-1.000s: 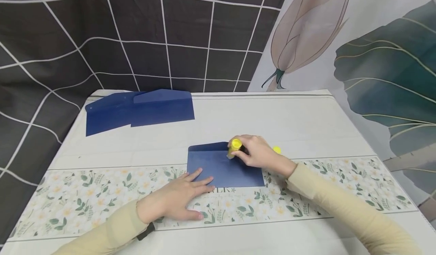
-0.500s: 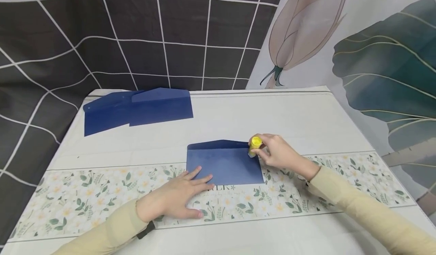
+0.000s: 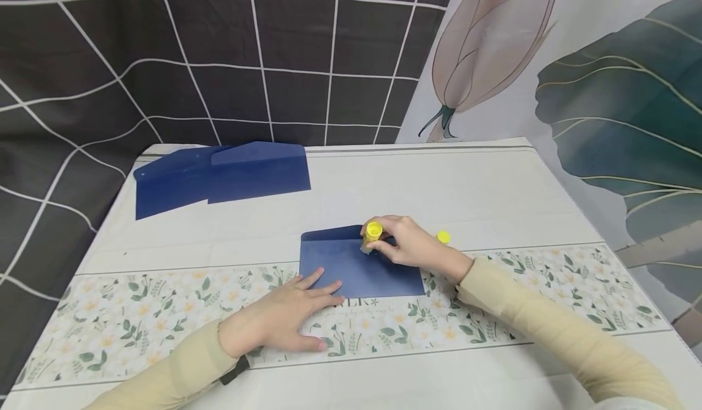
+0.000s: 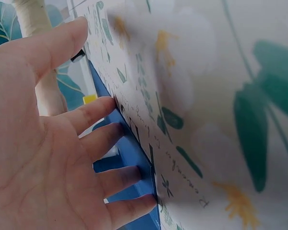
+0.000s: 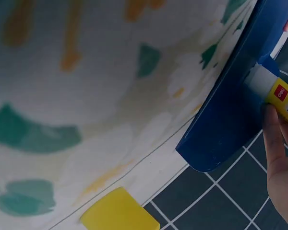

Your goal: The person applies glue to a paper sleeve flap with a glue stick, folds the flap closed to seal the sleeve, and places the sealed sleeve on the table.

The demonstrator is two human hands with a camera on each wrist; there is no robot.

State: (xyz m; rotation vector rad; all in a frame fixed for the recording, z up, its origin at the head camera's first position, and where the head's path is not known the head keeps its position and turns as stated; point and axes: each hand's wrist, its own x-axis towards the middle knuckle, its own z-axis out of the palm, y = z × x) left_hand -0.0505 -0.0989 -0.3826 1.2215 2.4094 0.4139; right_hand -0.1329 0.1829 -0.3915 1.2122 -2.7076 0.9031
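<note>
A blue envelope (image 3: 340, 270) lies on the flowered cloth, its flap (image 3: 329, 233) unfolded toward the far side. My right hand (image 3: 408, 245) grips a yellow glue stick (image 3: 373, 232) upside down, its glue end against the envelope near the flap fold. In the right wrist view the white neck of the glue stick (image 5: 283, 96) meets the blue paper. My left hand (image 3: 290, 312) rests spread out, fingertips on the envelope's near left corner; in the left wrist view those fingers (image 4: 129, 175) lie straight along the paper's edge. The yellow cap (image 3: 443, 237) stands behind my right wrist.
Two more blue envelopes (image 3: 258, 175) overlap at the back left of the table, flaps unfolded. A white cloth with a flowered band (image 3: 164, 318) covers the table (image 3: 439, 190). Behind it hang a dark checked curtain (image 3: 219, 50) and a leaf-patterned one (image 3: 493, 50).
My right hand with the glue stick went right to the envelope's right end, then came back left to its middle. The left hand stays in place.
</note>
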